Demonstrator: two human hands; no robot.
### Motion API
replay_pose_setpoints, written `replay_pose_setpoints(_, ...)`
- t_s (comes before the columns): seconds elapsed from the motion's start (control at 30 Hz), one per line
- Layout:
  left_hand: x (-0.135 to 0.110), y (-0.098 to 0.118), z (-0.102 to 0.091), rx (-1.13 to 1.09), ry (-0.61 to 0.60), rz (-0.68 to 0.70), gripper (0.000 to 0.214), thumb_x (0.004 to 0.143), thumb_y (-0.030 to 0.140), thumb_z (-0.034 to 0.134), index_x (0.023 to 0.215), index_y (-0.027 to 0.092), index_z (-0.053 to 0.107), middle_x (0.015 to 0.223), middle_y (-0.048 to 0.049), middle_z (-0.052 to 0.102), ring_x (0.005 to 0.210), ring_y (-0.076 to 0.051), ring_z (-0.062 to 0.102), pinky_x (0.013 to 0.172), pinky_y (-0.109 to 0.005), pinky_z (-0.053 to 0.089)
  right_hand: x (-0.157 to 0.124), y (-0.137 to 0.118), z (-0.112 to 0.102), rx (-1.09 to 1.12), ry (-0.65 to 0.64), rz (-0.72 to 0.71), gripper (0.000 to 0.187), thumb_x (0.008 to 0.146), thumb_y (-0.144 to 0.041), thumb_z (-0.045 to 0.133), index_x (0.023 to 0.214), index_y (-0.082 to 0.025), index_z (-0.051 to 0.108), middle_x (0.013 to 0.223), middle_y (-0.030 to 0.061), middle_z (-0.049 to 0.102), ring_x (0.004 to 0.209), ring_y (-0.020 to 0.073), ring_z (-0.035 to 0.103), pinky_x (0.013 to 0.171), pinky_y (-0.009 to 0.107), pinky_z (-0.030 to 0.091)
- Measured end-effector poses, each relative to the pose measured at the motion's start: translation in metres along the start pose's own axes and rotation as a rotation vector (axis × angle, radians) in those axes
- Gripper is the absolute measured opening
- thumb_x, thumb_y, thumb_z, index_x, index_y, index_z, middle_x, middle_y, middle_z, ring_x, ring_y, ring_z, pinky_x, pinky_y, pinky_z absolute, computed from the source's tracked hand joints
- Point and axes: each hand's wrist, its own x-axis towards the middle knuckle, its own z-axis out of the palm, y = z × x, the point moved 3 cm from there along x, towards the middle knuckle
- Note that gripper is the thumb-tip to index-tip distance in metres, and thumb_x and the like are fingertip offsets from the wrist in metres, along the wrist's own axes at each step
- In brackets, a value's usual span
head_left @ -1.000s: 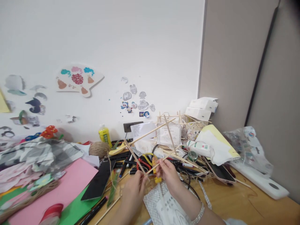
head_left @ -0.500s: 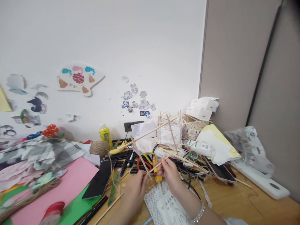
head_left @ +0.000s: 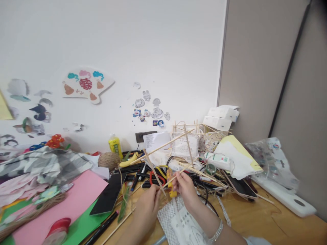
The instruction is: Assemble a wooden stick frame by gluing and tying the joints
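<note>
The left hand [head_left: 148, 203] and right hand [head_left: 184, 189] each close a pinching grip on the near corner of the bamboo stick frame [head_left: 163, 146], whose sticks slant up and away.

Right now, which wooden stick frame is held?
The nearer square wooden stick frame, pinched at its lower corner by left hand and right hand; the other frame stands behind.

Holds left hand [head_left: 149, 205] and right hand [head_left: 185, 190] close together, low at centre; pinches thumb and fingertips tight on both; curls left knuckles upward; angles both forearms in from below.
</note>
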Motion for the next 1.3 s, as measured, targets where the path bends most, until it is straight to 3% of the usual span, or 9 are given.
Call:
replay_pose_setpoints(0.47,0.000,0.000,0.001,-0.040,-0.027,-0.068,0.025,0.091,0.030,0.028,0.083,0.021,0.050,0.072,-0.0032,0.064,0.067,-0.019,0.061,0.060,-0.028,0.042,-0.002,-0.001,0.002,0.002,-0.008,0.003,0.047,0.059,-0.059,0.072,0.062,-0.015,0.057,0.049,-0.0041,0.055,0.039,0.0062,0.047,0.043,0.019,0.038)
replay_pose_setpoints(1.07,-0.002,0.009,-0.009,-0.179,-0.075,-0.058,0.033,0.093,0.039,0.023,0.088,0.023,0.052,0.080,-0.0018,0.064,0.075,-0.018,0.060,0.067,-0.028,0.043,0.001,0.000,0.001,0.009,0.008,-0.002,0.045,0.058,-0.057,0.073,0.063,-0.015,0.057,0.048,-0.0040,0.055,0.038,0.0068,0.046,0.040,0.019,0.036)
replay_pose_setpoints(1.3,0.000,0.003,-0.002,-0.158,-0.057,-0.093,0.030,0.092,0.039,0.028,0.081,0.022,0.050,0.072,-0.0020,0.062,0.068,-0.019,0.059,0.062,-0.029,0.041,0.000,0.000,0.000,0.000,0.016,-0.003,0.047,0.057,-0.059,0.073,0.062,-0.015,0.057,0.048,-0.0043,0.054,0.039,0.0069,0.046,0.041,0.020,0.037)
